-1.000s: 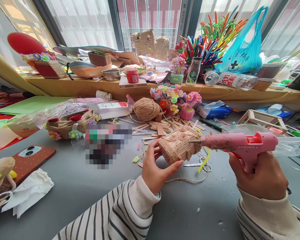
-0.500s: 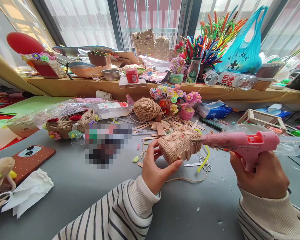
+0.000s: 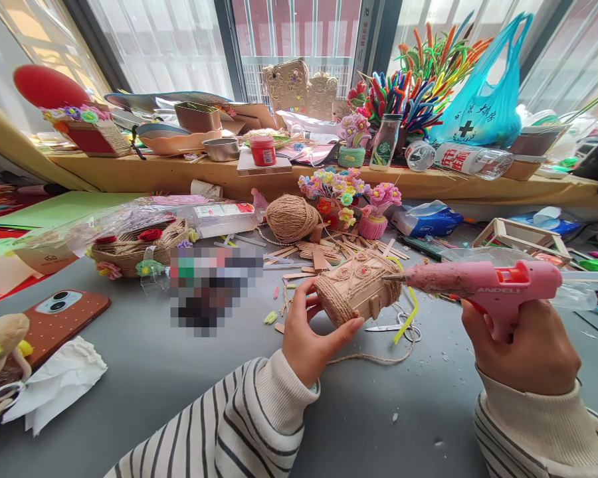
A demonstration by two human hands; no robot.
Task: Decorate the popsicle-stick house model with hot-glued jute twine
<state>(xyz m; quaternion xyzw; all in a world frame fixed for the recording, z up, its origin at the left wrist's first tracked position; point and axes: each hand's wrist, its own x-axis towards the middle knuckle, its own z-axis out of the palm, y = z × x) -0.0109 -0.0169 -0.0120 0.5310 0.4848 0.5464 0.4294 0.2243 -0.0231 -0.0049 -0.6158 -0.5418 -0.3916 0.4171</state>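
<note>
My left hand [image 3: 311,335] grips the near end of a small barrel-shaped craft piece [image 3: 361,285] made of wooden sticks and wound with twine, tilted on its side above the table. My right hand [image 3: 523,345] is wrapped round the handle of a pink hot glue gun [image 3: 493,282]. Its nozzle points left and sits at the twine band on the barrel's right end; whether it touches I cannot tell. A length of twine [image 3: 379,359] trails on the table below the barrel. Scissors [image 3: 389,328] and a yellow pipe cleaner [image 3: 403,325] lie just behind.
A ball of twine [image 3: 292,219] and scattered wooden sticks [image 3: 323,252] lie beyond the barrel. At left are a twine basket [image 3: 134,255], a phone [image 3: 64,318] and crumpled tissue [image 3: 64,385]. Crafted flowers [image 3: 341,189] stand below a crowded ledge [image 3: 179,176]. A wooden frame [image 3: 523,239] is at right.
The glue gun and my right hand have shifted slightly to the right. My left hand and the barrel stay almost where they were.
</note>
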